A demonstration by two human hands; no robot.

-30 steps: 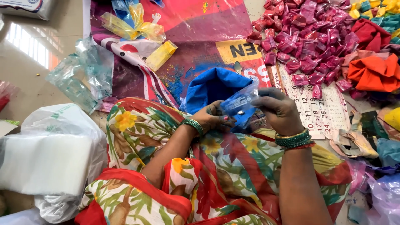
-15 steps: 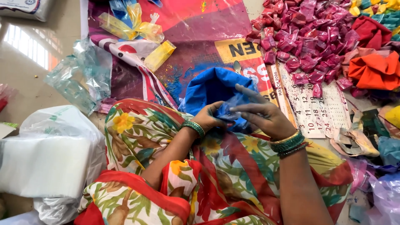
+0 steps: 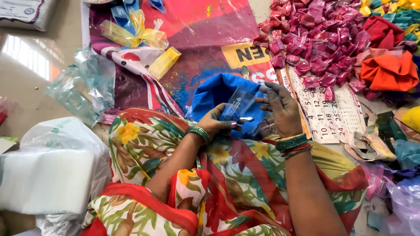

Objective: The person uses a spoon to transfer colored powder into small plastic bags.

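A small clear plastic pouch [image 3: 238, 105] is held upright between both hands over an open blue bag [image 3: 210, 94] stained with blue powder. My left hand [image 3: 216, 124] grips the pouch's lower end, and a small silver spoon tip [image 3: 246, 118] shows by its fingers. My right hand [image 3: 284, 109], smeared with blue powder, pinches the pouch's upper right edge with its other fingers spread. Both wrists wear green and red bangles. My lap, in flowered cloth [image 3: 245, 175], lies just below.
A heap of pink filled packets [image 3: 315, 39] lies at the far right, with an orange bag [image 3: 389, 72] beside it. A calendar sheet [image 3: 323, 113] lies under my right hand. A yellow packet [image 3: 164, 62], clear pouches [image 3: 81, 91] and a white bag [image 3: 48, 175] are to the left.
A second ago my hands held a pouch showing blue near the bag. They dipped onto the blue bag, and now hold a clear pouch up between them.
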